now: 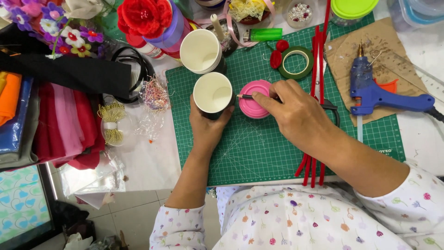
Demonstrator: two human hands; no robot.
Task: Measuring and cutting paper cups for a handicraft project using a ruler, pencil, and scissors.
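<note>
A: Starting closest to the person, 2 flowered sleeves come up over the green cutting mat (259,153), which lies on the bench (148,157). A bundle of red sticks (311,166) crosses the mat's right side, running near to far.

B: And the hands?

A: The left hand (206,124) is wrapped around the base of a dark paper cup (212,95), fingers curled and gripping it, with the cup's white inside facing the camera. The right hand (296,109) is pinched closed on a pencil (246,96).

B: Which way does that pencil run?

A: Its long axis lies nearly level, left to right, with the tip pointing left toward the cup. It crosses over a pink round piece (252,103) that lies flat on the mat, touching or just beside the cup's right edge. I can't tell which.

B: So the pink piece sits between the 2 hands?

A: Yes, straight left of the right hand's fingertips and right of the cup. The right hand is nearer to it.

B: Farther out?

A: A stack of cups (201,51) just beyond, a green tape roll (296,62) up right, and a blue glue gun (374,92) on brown card, well apart to the right.
</note>
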